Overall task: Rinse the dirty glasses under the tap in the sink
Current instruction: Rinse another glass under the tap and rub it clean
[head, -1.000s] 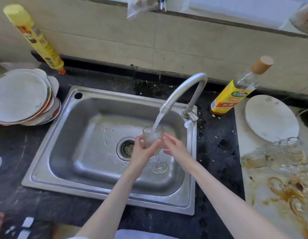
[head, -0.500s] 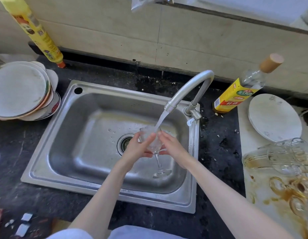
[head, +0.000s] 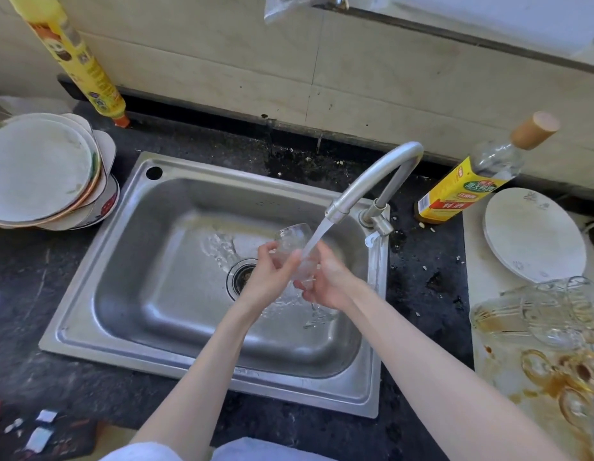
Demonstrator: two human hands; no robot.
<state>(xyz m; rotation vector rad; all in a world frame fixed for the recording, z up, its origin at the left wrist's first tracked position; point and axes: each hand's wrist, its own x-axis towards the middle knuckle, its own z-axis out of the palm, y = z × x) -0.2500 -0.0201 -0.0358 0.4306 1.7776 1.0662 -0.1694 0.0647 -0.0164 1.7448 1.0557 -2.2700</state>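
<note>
A clear stemmed glass [head: 290, 242] is held tilted over the steel sink [head: 129, 261], its rim pointing up and to the left. Water runs from the curved tap [head: 372, 178] onto the bowl of the glass and spills into the basin. My left hand [head: 270, 277] wraps the bowl from the left. My right hand [head: 328, 281] grips the glass lower down, around the stem, whose foot shows faintly below. More dirty glasses [head: 548, 314] lie on their sides on a stained white board at the right.
A stack of plates [head: 39, 171] sits left of the sink. A yellow bottle [head: 79, 61] leans on the tiled wall behind. Right of the tap are a yellow-labelled bottle [head: 465, 188] and a white plate [head: 531, 231]. The counter is dark and speckled with crumbs.
The glass went from nearly upright to tilted leftward, and the water now strikes its outside. Both hands shifted around the bowl and stem. More water streams across the basin floor.
</note>
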